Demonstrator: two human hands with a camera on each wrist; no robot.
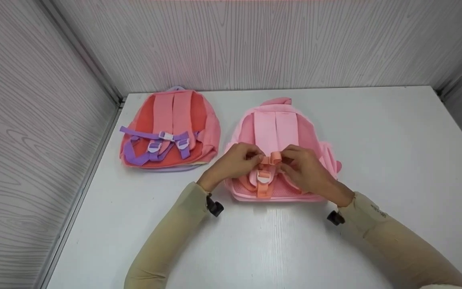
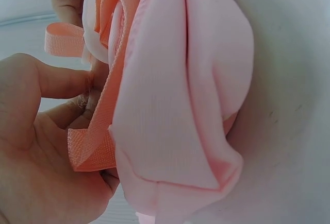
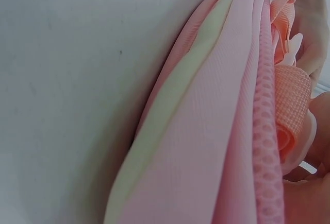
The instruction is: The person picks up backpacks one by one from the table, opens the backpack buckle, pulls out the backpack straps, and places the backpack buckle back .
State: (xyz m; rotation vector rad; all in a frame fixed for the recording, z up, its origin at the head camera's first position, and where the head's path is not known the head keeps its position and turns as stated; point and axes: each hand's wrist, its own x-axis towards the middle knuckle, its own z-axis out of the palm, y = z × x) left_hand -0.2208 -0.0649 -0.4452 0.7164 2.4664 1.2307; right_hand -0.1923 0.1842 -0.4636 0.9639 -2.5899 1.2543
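A light pink backpack lies with its shoulder straps facing up. Over its lower middle, my left hand pinches an orange webbing strap between thumb and fingers. My right hand is close beside it, thumb and fingers gripping the same orange webbing, where a short folded loop stands up. Just below the hands is a white buckle with orange webbing threaded through. In the left wrist view, an orange loop sticks out beside a white plastic piece. The fingers partly hide the pinched ends.
A coral backpack with purple straps and white buckles lies to the left, its purple straps joined across the middle. Both bags rest on a white table. Wood-grain panels stand behind and at the sides.
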